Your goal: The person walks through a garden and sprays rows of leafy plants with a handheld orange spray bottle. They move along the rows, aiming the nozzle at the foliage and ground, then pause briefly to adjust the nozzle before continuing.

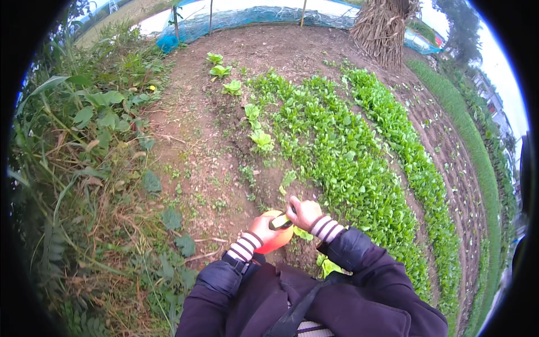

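In front of my body I hold a rounded orange spray bottle (276,241) with a yellow and black top. My left hand (260,227) is closed on its left side near the top. Closed around the dark part at the top is my right hand (306,213), its thumb side toward the far end. My fingers hide much of the top, so its exact shape is unclear. Light green leafy plants (303,233) grow just below and beside my right hand. A small pale green plant (288,180) stands in the soil just beyond both hands.
Dense green leafy rows (359,168) run along the right. Several lettuce-like plants (261,139) line the bed's left edge. Weeds and tall grass (84,185) crowd the left. At the back are a blue net fence (258,14) and a bundle of dry stalks (384,31).
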A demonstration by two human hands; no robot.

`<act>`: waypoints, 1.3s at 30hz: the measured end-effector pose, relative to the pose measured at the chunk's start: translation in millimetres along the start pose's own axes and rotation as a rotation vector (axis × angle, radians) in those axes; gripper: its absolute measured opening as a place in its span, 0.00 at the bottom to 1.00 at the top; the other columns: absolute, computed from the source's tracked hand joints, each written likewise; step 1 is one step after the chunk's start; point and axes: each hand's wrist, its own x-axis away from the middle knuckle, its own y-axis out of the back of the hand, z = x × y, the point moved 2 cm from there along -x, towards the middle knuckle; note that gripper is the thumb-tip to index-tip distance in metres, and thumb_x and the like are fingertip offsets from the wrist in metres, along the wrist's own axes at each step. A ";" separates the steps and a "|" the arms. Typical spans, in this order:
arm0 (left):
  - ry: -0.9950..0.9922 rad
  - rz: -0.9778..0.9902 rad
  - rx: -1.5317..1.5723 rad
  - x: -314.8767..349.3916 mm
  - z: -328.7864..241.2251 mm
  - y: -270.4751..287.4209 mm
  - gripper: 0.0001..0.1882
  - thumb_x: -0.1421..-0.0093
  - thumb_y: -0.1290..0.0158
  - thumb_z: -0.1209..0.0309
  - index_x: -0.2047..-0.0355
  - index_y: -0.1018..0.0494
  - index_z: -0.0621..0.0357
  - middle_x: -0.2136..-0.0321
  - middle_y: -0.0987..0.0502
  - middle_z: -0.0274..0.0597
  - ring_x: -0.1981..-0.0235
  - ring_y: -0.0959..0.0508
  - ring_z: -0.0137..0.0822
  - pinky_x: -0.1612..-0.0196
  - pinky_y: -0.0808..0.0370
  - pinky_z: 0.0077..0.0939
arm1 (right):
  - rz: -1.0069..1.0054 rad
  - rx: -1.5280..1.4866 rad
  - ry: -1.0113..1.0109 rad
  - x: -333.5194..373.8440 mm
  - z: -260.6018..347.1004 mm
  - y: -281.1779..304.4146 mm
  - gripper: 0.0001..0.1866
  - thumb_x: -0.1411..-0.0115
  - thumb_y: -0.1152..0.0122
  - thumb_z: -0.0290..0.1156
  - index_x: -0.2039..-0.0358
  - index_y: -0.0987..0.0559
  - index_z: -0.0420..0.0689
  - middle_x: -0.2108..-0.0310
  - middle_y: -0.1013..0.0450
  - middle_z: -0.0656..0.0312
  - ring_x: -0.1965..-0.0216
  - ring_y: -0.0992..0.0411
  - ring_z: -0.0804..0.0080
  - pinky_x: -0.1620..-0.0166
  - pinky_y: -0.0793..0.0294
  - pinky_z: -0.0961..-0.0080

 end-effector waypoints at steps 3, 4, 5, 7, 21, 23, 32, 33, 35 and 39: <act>-0.202 -0.066 0.116 -20.3 -18.3 54.5 0.15 0.53 0.45 0.67 0.64 0.27 0.54 0.68 0.25 0.41 0.66 0.25 0.37 0.60 0.31 0.26 | -0.129 0.041 0.027 -44.1 15.6 23.1 0.10 0.50 0.50 0.40 0.75 0.33 0.47 0.89 0.32 0.55 0.85 0.31 0.55 0.80 0.32 0.61; -0.217 -0.059 0.111 -28.1 -23.8 75.8 0.14 0.53 0.45 0.67 0.64 0.27 0.53 0.68 0.25 0.40 0.66 0.25 0.37 0.61 0.31 0.26 | -0.184 0.027 0.048 -61.1 22.4 35.2 0.10 0.50 0.49 0.39 0.76 0.33 0.47 0.89 0.33 0.55 0.86 0.32 0.56 0.81 0.32 0.62; -0.247 -0.055 0.108 -38.2 -30.9 95.6 0.14 0.54 0.45 0.67 0.65 0.27 0.51 0.69 0.25 0.39 0.66 0.25 0.37 0.62 0.30 0.26 | -0.224 0.040 0.069 -78.2 29.7 49.3 0.09 0.50 0.49 0.38 0.77 0.33 0.47 0.89 0.33 0.55 0.86 0.32 0.56 0.81 0.32 0.63; -0.308 -0.113 0.047 -58.6 -42.9 129.8 0.13 0.54 0.45 0.67 0.65 0.28 0.51 0.69 0.25 0.40 0.66 0.25 0.39 0.62 0.30 0.27 | -0.310 0.041 0.098 -110.4 44.4 80.5 0.09 0.51 0.48 0.36 0.78 0.34 0.47 0.90 0.34 0.55 0.86 0.32 0.56 0.81 0.32 0.64; -0.138 -0.296 -0.192 -224.3 8.6 364.9 0.15 0.56 0.43 0.58 0.69 0.24 0.50 0.74 0.24 0.46 0.70 0.24 0.43 0.66 0.28 0.32 | -0.248 0.047 0.202 -398.7 90.1 121.2 0.09 0.49 0.51 0.35 0.76 0.35 0.43 0.89 0.33 0.53 0.85 0.32 0.54 0.81 0.34 0.62; -0.236 -0.369 -0.173 -252.3 5.6 400.5 0.13 0.56 0.43 0.58 0.75 0.24 0.52 0.79 0.25 0.45 0.75 0.24 0.44 0.71 0.28 0.32 | -0.236 0.055 0.178 -443.4 92.7 117.2 0.09 0.48 0.53 0.35 0.76 0.36 0.43 0.88 0.33 0.53 0.84 0.32 0.54 0.81 0.34 0.61; -0.149 -0.360 -0.207 -328.0 -17.9 499.2 0.14 0.58 0.42 0.60 0.73 0.24 0.53 0.79 0.25 0.48 0.75 0.24 0.45 0.71 0.28 0.34 | -0.121 0.018 0.225 -574.9 111.0 106.0 0.12 0.46 0.55 0.38 0.74 0.37 0.42 0.86 0.31 0.52 0.82 0.31 0.53 0.78 0.33 0.60; -0.199 -0.370 -0.155 -339.1 -21.2 507.3 0.14 0.59 0.43 0.61 0.71 0.24 0.53 0.78 0.25 0.48 0.74 0.24 0.45 0.69 0.28 0.33 | -0.113 0.029 0.229 -587.6 109.5 107.1 0.10 0.45 0.56 0.37 0.73 0.38 0.43 0.86 0.32 0.52 0.82 0.32 0.53 0.79 0.33 0.61; -0.200 -0.341 -0.147 -365.0 -22.7 522.4 0.13 0.58 0.44 0.63 0.71 0.24 0.52 0.78 0.25 0.48 0.74 0.24 0.45 0.70 0.28 0.34 | -0.142 0.053 0.205 -610.9 103.0 111.9 0.10 0.46 0.55 0.37 0.73 0.37 0.43 0.86 0.32 0.53 0.83 0.32 0.53 0.79 0.33 0.61; -0.249 -0.148 -0.234 -426.6 -5.9 549.1 0.11 0.58 0.46 0.65 0.72 0.25 0.52 0.79 0.26 0.50 0.74 0.24 0.45 0.71 0.28 0.34 | -0.142 0.079 0.194 -650.5 84.4 116.2 0.10 0.48 0.52 0.37 0.75 0.36 0.44 0.89 0.33 0.54 0.85 0.32 0.55 0.80 0.33 0.61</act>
